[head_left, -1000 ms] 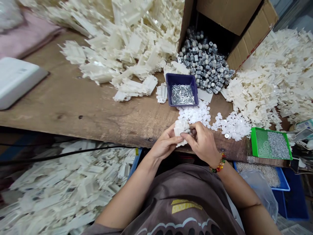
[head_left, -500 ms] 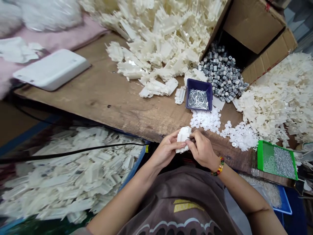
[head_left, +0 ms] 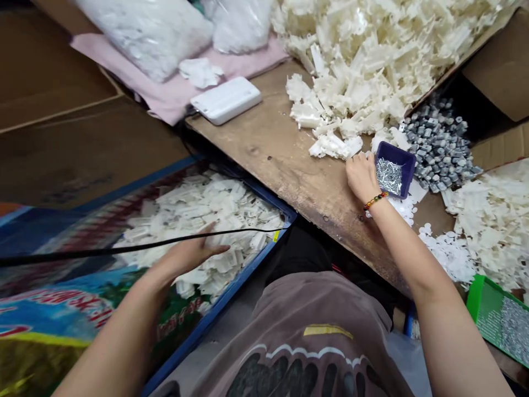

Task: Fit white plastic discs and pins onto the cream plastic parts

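Observation:
My left hand (head_left: 192,253) hovers over a blue-rimmed bin (head_left: 248,275) heaped with white plastic parts (head_left: 235,207). Its thumb and fingers are apart and nothing shows between them. On the wooden table, my right hand (head_left: 362,175), with a beaded bracelet on the wrist, is closed just left of a purple tray (head_left: 407,160) of small metal pins (head_left: 388,175). Its fingertips point away from me, beside loose cream plastic parts (head_left: 336,146); what they hold is hidden. Small white discs (head_left: 403,208) lie partly behind that wrist.
A large cream pile (head_left: 372,60) covers the back of the table. Grey metal pieces (head_left: 440,143) spill from a cardboard box (head_left: 500,82). A green tray (head_left: 479,300) stands at the right edge. A white case (head_left: 227,100) lies far left. A black cable (head_left: 136,248) crosses above the bin.
Both hands were together on a white plastic part; they have separated. My left hand has moved left over the bin without it, and my right hand forward to the purple tray's side. The view has turned left.

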Motion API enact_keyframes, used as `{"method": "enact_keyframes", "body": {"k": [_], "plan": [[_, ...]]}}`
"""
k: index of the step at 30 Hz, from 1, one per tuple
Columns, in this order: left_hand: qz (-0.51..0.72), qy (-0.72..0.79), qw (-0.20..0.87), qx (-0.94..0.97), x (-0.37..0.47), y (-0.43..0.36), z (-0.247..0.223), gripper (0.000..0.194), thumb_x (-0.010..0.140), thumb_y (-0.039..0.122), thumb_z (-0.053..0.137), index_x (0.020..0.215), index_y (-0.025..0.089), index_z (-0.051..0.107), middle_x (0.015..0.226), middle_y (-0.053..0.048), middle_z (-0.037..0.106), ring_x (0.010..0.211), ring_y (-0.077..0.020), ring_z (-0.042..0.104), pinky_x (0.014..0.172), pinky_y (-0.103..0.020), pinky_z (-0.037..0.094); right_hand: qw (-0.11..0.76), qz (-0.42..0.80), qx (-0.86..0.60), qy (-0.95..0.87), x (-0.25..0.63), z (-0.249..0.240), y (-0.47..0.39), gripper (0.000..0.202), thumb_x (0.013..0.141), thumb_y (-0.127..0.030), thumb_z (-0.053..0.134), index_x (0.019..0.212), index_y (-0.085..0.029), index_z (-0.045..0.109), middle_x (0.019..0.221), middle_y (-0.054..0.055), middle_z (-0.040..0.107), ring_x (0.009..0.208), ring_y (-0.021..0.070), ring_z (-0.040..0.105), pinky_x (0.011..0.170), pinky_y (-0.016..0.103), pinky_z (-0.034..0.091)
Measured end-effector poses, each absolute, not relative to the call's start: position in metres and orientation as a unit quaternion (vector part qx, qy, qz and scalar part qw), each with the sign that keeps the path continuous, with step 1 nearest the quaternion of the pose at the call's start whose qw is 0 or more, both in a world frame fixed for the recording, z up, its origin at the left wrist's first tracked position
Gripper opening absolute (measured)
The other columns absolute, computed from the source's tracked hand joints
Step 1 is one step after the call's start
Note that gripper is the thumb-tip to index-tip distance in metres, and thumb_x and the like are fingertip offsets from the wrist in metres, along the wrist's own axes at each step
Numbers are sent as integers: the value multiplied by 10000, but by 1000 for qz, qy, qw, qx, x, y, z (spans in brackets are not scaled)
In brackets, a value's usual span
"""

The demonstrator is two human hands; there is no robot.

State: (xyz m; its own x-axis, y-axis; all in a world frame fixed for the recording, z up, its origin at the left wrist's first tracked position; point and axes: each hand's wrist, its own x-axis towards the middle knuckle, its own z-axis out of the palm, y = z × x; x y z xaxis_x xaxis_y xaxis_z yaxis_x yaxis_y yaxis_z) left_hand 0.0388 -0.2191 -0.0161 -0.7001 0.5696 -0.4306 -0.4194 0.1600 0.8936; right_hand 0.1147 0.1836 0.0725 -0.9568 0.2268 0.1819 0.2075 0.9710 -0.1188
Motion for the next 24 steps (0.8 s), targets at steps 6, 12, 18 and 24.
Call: {"method": "enact_keyframes", "body": {"k": [6, 12, 18, 24], "plan": [[319, 737, 435, 407, 94, -151, 55, 352, 800, 432, 581, 1084, 245, 674, 1126, -32, 687, 1018, -258, 636, 869, -308, 489, 179, 307, -218, -909, 153, 109, 138, 100, 896, -231, 440, 830, -178, 493, 842, 50, 564, 807, 173, 517, 795, 357, 400], [542, 740, 141, 373, 148, -17, 79, 438, 863, 326, 495, 1268, 160, 518, 1279, -141, 570, 1208, -258, 503, 1020, -400, 374, 77, 602, -220, -764, 217, 134, 107, 222, 888, -406, 453, 793, -207, 480, 680, -30, 523, 589, 102, 477, 576, 242, 397], [608, 490, 587, 211, 152, 22, 61, 512, 722, 419, 677, 1136, 126, 603, 909, -93, 717, 826, -237, 671, 779, -358, 509, 80, 145, -295, -941, 209, 120, 217, 193, 866, -212, 460, 743, -159, 599, 815, 65, 623, 807, 178, 550, 766, 304, 389], [609, 414, 666, 120, 164, 34, 61, 385, 636, 364, 776, 909, 128, 639, 844, -69, 720, 706, -173, 669, 727, -302, 514, -86, 12, -200, -976, 176, 98, 253, 204, 756, -84, 476, 827, -123, 663, 953, 136, 668, 906, 238, 599, 743, 300, 404]]}}
